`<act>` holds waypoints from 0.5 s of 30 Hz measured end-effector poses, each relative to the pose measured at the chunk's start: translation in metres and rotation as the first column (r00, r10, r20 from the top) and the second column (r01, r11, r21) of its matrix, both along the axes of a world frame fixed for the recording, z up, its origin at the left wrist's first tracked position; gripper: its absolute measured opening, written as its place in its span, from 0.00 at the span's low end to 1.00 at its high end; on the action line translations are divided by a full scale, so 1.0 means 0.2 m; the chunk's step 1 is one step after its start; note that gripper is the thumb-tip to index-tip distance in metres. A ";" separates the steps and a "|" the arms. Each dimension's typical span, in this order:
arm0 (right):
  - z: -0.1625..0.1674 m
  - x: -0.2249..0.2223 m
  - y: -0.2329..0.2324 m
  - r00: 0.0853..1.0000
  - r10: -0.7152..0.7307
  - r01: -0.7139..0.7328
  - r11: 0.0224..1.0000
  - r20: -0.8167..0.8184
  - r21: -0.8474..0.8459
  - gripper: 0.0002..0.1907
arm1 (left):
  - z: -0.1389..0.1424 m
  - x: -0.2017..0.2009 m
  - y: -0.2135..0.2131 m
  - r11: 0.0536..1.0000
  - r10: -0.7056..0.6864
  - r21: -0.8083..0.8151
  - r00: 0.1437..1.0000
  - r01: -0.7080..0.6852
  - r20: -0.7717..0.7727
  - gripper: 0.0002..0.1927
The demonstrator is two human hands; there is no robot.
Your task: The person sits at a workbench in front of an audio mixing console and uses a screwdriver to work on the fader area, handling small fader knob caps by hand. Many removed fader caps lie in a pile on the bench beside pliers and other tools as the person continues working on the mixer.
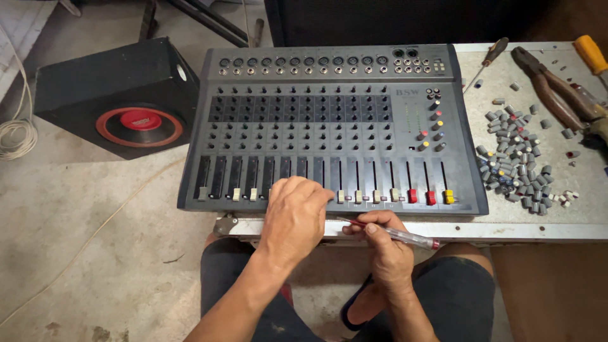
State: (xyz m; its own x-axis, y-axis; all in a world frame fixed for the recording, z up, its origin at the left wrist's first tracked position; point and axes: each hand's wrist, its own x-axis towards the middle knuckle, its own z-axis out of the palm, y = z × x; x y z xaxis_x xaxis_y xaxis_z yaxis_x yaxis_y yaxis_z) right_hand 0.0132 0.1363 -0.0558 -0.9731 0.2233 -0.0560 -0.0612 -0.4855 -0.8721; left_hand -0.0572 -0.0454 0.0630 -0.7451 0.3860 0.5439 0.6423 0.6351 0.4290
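A grey audio mixer [329, 126] lies on a worn table, its rows of knob shafts bare and a row of faders along the front. My left hand [294, 212] rests on the front faders near the middle, fingers curled over one fader cap. Just below the mixer's front edge, my right hand [383, 247] grips a slim screwdriver with a clear handle and red end [405, 237], its tip pointing left toward my left hand. White, red and yellow fader caps [411, 195] sit to the right.
A pile of several grey knob caps [516, 164] lies right of the mixer. Pliers [554, 88], an orange-handled tool [592, 54] and another screwdriver [487, 60] lie at the back right. A black speaker box [120, 95] stands on the floor at left.
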 end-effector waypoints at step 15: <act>-0.06 0.00 -0.02 0.992 -0.036 0.018 0.989 -0.121 -0.148 0.10 | 0.00 0.09 0.02 0.997 0.055 -0.056 0.998 -0.054 0.016 0.11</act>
